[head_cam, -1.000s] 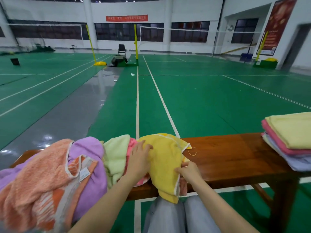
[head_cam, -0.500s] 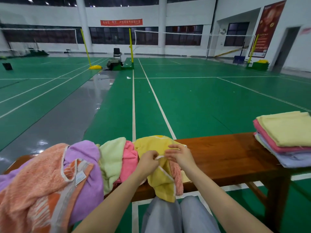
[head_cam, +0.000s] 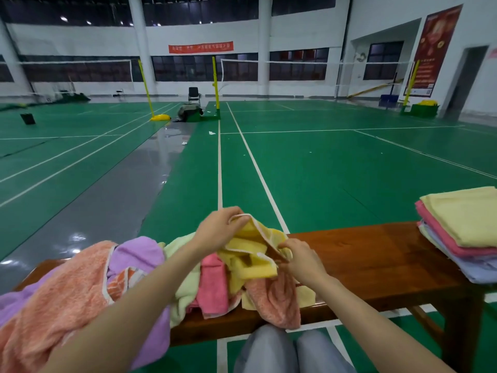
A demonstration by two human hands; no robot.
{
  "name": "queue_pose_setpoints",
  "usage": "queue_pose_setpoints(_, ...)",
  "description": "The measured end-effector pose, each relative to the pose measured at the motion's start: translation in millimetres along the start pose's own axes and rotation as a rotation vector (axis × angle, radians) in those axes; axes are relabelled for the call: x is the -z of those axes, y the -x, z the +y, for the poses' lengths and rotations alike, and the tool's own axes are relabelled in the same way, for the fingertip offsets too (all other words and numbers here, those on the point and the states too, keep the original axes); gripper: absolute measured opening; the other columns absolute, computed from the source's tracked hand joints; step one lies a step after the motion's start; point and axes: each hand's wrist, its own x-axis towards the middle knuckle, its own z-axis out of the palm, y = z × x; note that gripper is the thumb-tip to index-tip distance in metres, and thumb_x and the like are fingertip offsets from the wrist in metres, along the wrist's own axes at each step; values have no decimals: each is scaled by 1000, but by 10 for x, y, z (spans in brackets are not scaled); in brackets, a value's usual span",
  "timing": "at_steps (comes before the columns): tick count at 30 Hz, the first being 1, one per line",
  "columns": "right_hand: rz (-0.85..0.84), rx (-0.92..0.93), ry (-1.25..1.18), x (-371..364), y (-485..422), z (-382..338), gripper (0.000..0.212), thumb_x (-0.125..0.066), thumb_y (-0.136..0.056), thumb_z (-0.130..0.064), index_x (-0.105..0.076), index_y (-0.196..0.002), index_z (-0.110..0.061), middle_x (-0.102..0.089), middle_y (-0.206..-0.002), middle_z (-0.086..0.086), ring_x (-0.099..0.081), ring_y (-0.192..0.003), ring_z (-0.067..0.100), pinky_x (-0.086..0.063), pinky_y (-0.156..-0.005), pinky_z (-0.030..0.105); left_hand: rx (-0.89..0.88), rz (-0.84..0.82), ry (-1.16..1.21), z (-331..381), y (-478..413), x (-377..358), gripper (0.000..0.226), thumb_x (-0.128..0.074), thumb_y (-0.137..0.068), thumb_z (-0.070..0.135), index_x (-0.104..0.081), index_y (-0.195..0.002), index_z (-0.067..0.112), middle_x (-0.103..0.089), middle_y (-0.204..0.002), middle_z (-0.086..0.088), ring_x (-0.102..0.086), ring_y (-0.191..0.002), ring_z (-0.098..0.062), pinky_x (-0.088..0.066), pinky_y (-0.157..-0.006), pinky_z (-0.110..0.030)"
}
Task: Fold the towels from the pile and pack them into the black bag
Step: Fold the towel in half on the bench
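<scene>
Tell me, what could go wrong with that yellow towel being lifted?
The yellow towel lies tangled with the salmon towel, which already hangs over the bench edge; lifting might drag it to the floor. The left hand and right hand pinch only the hem, so a grip may slip.

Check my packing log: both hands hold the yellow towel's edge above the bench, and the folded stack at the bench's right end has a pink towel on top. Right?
Not quite. The head view shows a pale yellow towel topping the folded stack, pink second. Both the left hand and right hand do hold the yellow towel above the bench.
</scene>
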Motion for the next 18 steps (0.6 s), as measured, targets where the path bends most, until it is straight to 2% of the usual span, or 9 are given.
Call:
queue_pose_setpoints(2, -23, -19, 73, -55, -7, 24, 33, -58, -87, -29, -58, -120, -25, -55, -127, -2, -48, -119, 20, -40, -94, 35, 31, 21, -112, -88, -43, 156, 20, -49, -93, 41, -55, -81, 26, -58, -80, 4, -55, -82, -20, -40, -69, -31)
queue_pose_setpoints(5, 7, -80, 16, -130, -9, 27, 24, -51, -91, -29, -64, -111, -22, -62, -117, -1, -56, -109, 23, -44, -84, 34, 91, 57, -202, -252, -30, 286, 21, -48, -94, 38, -64, -95, 24, -64, -96, 2, -58, -96, -23, -41, -74, -31)
queue_pose_setpoints(7, 33, -111, -61, -167, -24, 8, 21, -48, -93, -23, -64, -105, -19, -65, -109, 3, -59, -101, 25, -46, -76, 34, 115, 95, -255, -375, 17, 313, 20, -51, -93, 28, -63, -107, 21, -61, -108, 1, -56, -103, -21, -42, -79, -31)
queue_pose_setpoints(9, 75, -123, -168, -203, -45, -5, 17, -43, -96, -21, -59, -102, -18, -66, -102, 6, -60, -95, 28, -46, -73, 36, 53, 81, -362, -501, 95, 272, 30, -54, -87, 12, -57, -117, 17, -54, -113, -3, -53, -105, -22, -42, -81, -31)
queue_pose_setpoints(11, 99, -106, -223, -199, -41, -32, 15, -37, -99, -23, -51, -101, -19, -66, -97, 9, -61, -89, 30, -45, -69, 38, -191, 84, -464, -564, 214, 213, 38, -47, -82, 4, -55, -117, 13, -56, -108, -6, -55, -99, -25, -40, -78, -29)
queue_pose_setpoints(14, 109, -15, -202, -142, -37, -66, 18, -36, -100, -29, -51, -105, -21, -67, -94, 4, -63, -85, 27, -44, -64, 36, -786, 31, -679, -558, 418, 135, 41, -36, -74, 6, -53, -109, 21, -62, -96, 0, -56, -84, -16, -39, -72, -22)
queue_pose_setpoints(16, 110, 38, -211, -88, -43, -102, 17, -40, -99, -31, -54, -104, -23, -68, -97, -2, -64, -90, 21, -46, -67, 35, -1128, -124, -719, -547, 559, -17, 34, -46, -78, 11, -53, -110, 21, -63, -102, 0, -54, -92, -15, -44, -77, -25)
queue_pose_setpoints(18, 104, 58, -259, -63, -61, -142, 12, -47, -97, -32, -58, -97, -26, -69, -96, -7, -63, -93, 14, -47, -71, 35, -1285, -290, -667, -459, 693, -204, 31, -56, -81, 19, -56, -113, 19, -62, -110, -3, -55, -101, -18, -45, -82, -29)
